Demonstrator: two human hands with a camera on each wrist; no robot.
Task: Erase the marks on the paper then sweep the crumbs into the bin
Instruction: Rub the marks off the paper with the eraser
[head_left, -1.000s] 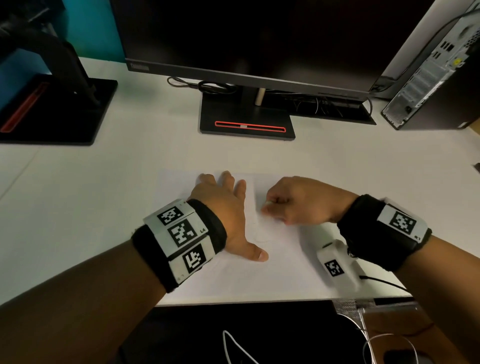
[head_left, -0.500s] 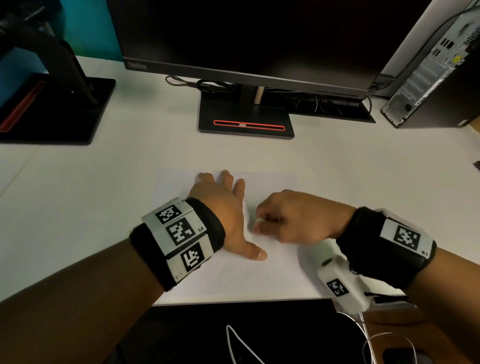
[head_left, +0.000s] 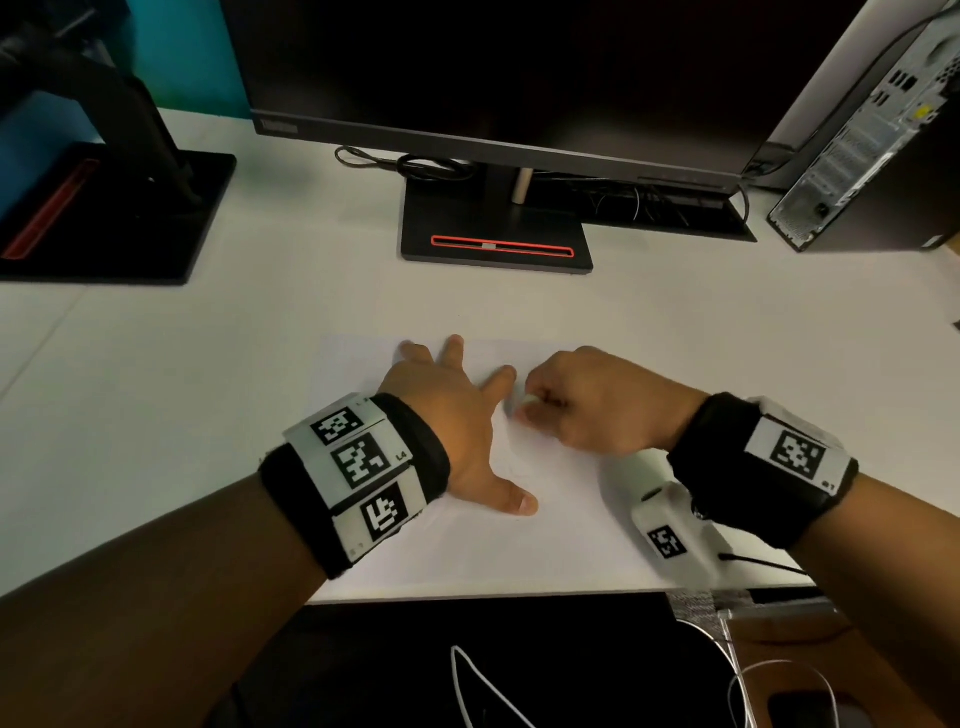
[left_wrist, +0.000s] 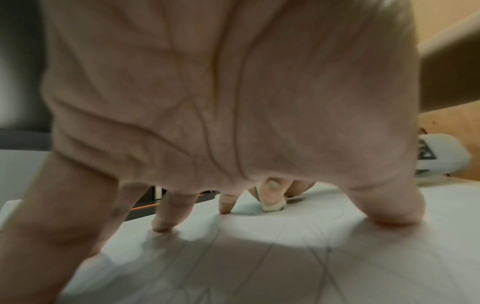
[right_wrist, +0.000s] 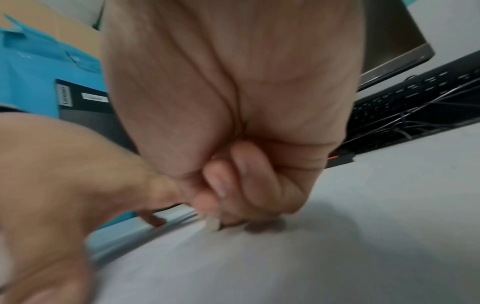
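Note:
A white sheet of paper (head_left: 467, 551) lies on the desk near its front edge, with faint pencil lines (left_wrist: 272, 246) across it. My left hand (head_left: 447, 410) lies flat on the paper, fingers spread and pressing it down. Just to its right, my right hand (head_left: 587, 405) is curled and pinches a small white eraser (head_left: 529, 399) whose lower end touches the paper (left_wrist: 272, 207). The eraser (right_wrist: 213, 223) shows below the curled fingers in the right wrist view. No bin shows in any view, and crumbs are too small to make out.
A monitor on a black stand (head_left: 496, 234) sits behind the paper, with cables (head_left: 426, 166) and a keyboard (head_left: 670, 208) beneath it. A second monitor base (head_left: 109, 218) is at far left, a computer tower (head_left: 862, 135) at far right. The desk's front edge (head_left: 467, 597) is close below the paper.
My right hand with the eraser slid back and forth on the paper, toward me and then away to beside the left index finger. The left hand stayed put.

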